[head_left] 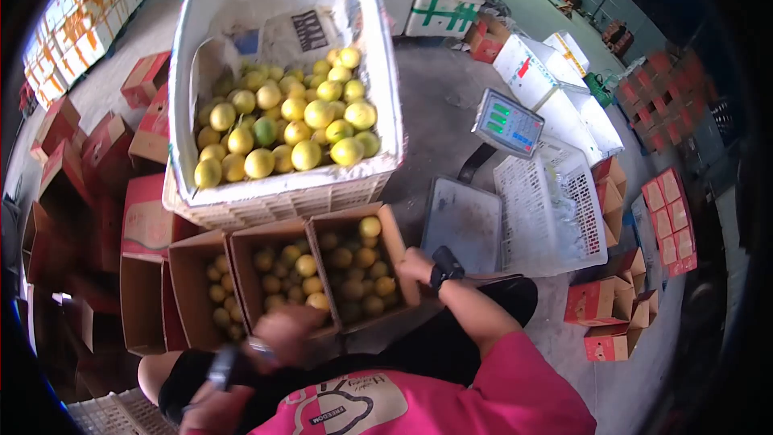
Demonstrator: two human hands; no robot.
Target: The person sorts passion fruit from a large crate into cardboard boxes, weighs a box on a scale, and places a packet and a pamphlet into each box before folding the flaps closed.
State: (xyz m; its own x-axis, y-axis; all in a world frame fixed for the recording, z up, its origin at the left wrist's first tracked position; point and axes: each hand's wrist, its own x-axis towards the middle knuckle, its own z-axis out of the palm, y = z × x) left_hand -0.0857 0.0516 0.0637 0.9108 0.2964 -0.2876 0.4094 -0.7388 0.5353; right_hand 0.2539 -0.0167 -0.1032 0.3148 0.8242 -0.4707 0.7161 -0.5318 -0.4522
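Three open cardboard boxes stand in a row before me, holding round yellow fruits that look like passion fruit. My right hand (pixel 416 266), with a black watch at the wrist, is closed on the right edge of the rightmost box (pixel 394 246). Smeared by motion, my left hand (pixel 286 332) is over the near end of the middle box (pixel 245 262); its fingers cannot be made out. The leftmost box (pixel 189 274) shows fewer fruits. Beyond the boxes, a large white foam bin (pixel 286 185) holds many yellow-green fruits (pixel 318 113), one of them greener.
A digital scale with a lit display (pixel 509 123) and a metal platform (pixel 461 225) stands to the right, beside a white plastic basket (pixel 592 225). Red cardboard boxes (pixel 149 213) crowd the left side. More small boxes (pixel 608 310) lie at the right. Stacked foam boxes stand behind.
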